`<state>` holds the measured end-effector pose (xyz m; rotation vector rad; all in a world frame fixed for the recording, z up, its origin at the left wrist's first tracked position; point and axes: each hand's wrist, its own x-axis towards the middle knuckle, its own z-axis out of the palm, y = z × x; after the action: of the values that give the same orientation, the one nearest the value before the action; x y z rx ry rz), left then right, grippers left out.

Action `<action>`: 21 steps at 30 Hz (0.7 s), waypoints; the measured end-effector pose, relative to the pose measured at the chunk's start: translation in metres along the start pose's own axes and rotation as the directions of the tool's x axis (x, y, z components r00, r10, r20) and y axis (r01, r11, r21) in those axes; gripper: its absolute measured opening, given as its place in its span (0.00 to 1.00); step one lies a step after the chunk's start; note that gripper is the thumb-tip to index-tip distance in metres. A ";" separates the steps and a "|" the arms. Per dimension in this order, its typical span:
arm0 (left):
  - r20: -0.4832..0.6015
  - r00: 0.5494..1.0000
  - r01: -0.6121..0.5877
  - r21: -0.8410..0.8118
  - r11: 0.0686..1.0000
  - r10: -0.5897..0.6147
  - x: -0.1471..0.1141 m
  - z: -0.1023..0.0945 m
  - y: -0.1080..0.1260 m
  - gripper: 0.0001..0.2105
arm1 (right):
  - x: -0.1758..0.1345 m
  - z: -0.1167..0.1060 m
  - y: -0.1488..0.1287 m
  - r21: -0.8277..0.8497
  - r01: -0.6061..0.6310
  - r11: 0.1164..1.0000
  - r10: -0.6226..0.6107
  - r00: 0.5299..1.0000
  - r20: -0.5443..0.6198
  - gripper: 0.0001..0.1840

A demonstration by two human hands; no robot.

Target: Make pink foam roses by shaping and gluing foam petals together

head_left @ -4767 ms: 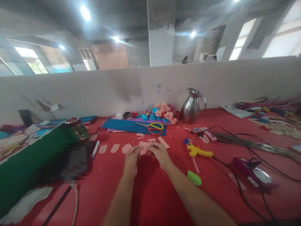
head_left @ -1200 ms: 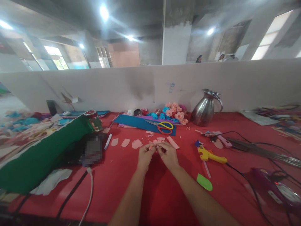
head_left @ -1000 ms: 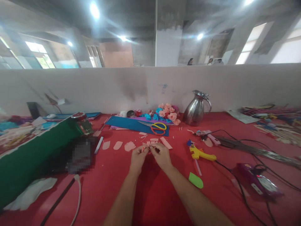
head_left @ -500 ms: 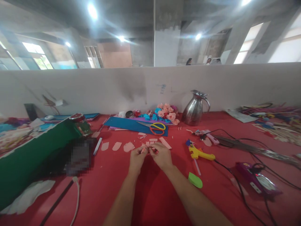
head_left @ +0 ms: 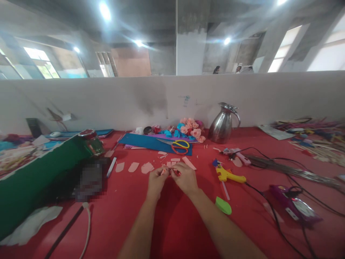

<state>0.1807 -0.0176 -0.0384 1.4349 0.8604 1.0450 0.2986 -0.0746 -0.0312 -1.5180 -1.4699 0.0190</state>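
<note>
My left hand [head_left: 156, 182] and my right hand [head_left: 185, 178] meet over the red table, fingertips close together. Both are closed in a pinch on a small pink paper petal [head_left: 164, 172], mostly covered by the fingers. To the left lie several cut pink paper pieces [head_left: 133, 167], rounded at one end. Just beyond my fingers are small pink strips [head_left: 190, 163] and scraps. Scissors [head_left: 180, 144] with yellow and red handles rest on a blue sheet [head_left: 145, 143]. Behind them is a bunch of pink and blue paper flowers [head_left: 190, 127].
On the right are a yellow glue gun [head_left: 229, 176], a green piece [head_left: 223, 205], a purple power strip [head_left: 295, 205] with black cords and a steel jug [head_left: 222, 124]. On the left, a white marker [head_left: 111, 167], a glass jar [head_left: 91, 142] and a green box [head_left: 48, 172].
Almost nothing differs. Both hands keep their pinch in the same place, with only a very slight shift of the whole view.
</note>
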 end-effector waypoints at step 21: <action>-0.041 0.999 0.012 0.007 1.000 -0.012 -0.001 0.001 0.003 0.10 | 0.005 0.006 0.003 0.429 -0.335 0.839 0.313 0.942 0.124 0.07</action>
<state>0.1810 -0.0191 -0.0359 1.4173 0.9018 1.0659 0.2990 -0.0669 -0.0335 -1.3673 -1.1254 0.5666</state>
